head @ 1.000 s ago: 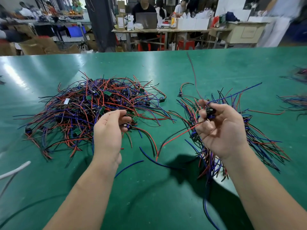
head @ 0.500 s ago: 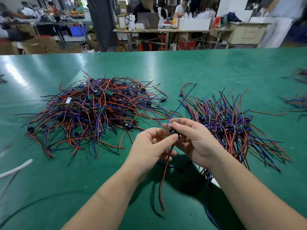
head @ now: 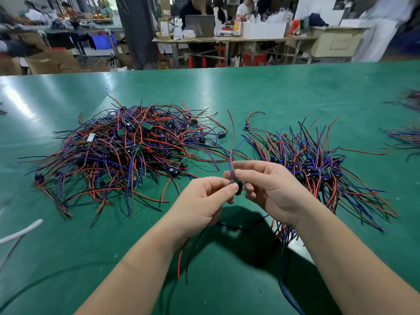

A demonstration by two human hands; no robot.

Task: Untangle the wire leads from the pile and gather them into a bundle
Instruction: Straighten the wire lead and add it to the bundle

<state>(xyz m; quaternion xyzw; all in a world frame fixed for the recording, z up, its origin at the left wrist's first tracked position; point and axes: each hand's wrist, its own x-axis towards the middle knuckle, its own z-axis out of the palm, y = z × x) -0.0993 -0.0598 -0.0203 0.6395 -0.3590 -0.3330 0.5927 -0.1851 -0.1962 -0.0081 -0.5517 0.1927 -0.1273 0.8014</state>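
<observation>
A tangled pile of red, blue and black wire leads (head: pixel 127 153) with small green boards lies on the green table at the left. A sorted bundle of leads (head: pixel 318 169) lies at the right. Between them, above the table, my left hand (head: pixel 202 201) and my right hand (head: pixel 270 189) meet and together pinch one wire lead (head: pixel 237 186) by its small black part. Its red and blue wires rise above my fingers. A red and a black wire hang below my left wrist.
One loose lead (head: pixel 250 120) lies behind the bundle. More wire bunches (head: pixel 406 137) sit at the table's right edge. A white cable (head: pixel 18 233) crosses the left edge. Beyond the table's far edge (head: pixel 204 69) are benches, boxes and people.
My left hand left the pile with a lead and came to the middle. My right hand moved off the bundle to meet it. Both now hold the lead, with its wires raised higher.
</observation>
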